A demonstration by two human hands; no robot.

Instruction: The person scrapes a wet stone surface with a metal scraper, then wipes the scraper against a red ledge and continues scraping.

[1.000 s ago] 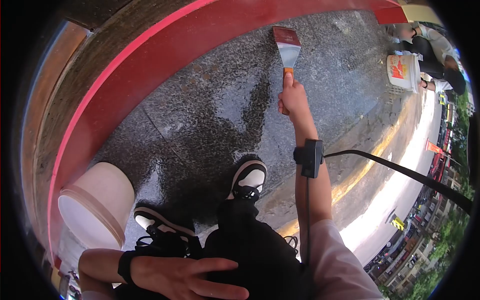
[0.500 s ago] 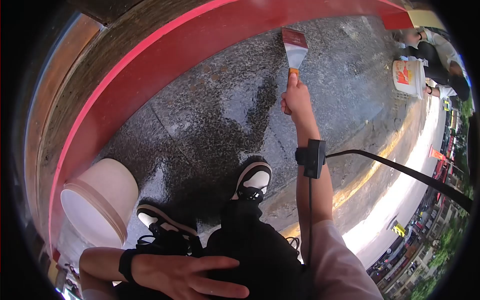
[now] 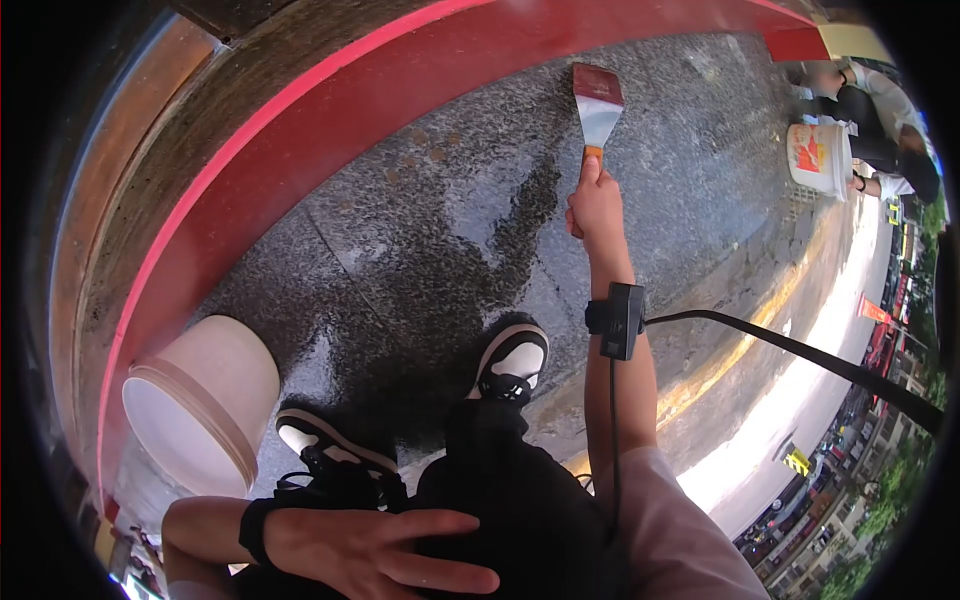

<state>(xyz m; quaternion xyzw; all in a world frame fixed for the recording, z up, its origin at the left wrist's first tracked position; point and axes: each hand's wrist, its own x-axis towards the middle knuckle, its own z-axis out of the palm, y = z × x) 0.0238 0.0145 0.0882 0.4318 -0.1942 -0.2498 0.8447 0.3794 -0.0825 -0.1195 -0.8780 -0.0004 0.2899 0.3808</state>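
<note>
My right hand (image 3: 598,205) is wrapped round the orange handle of a wide-bladed scraper (image 3: 599,112). The arm reaches forward, and the reddish-brown stained blade points away from me over the wet speckled stone floor (image 3: 420,210). A black box is strapped to that wrist, with a cable running off to the right. My left hand (image 3: 370,550) rests over my dark trousers with its fingers spread and nothing in it. Left of my shoes lies a white bucket (image 3: 220,385), tipped on its side near the red wall base.
A red baseboard (image 3: 300,165) curves along the left and far side. At the upper right, a crouching person (image 3: 885,130) has a hand by another white bucket (image 3: 818,158) with a red-and-yellow label. A worn yellow line (image 3: 735,355) runs along the floor's right edge, beside the bright street.
My right hand and the scraper have shifted slightly to the right and back toward me. My left hand and the tipped bucket stay about where they were.
</note>
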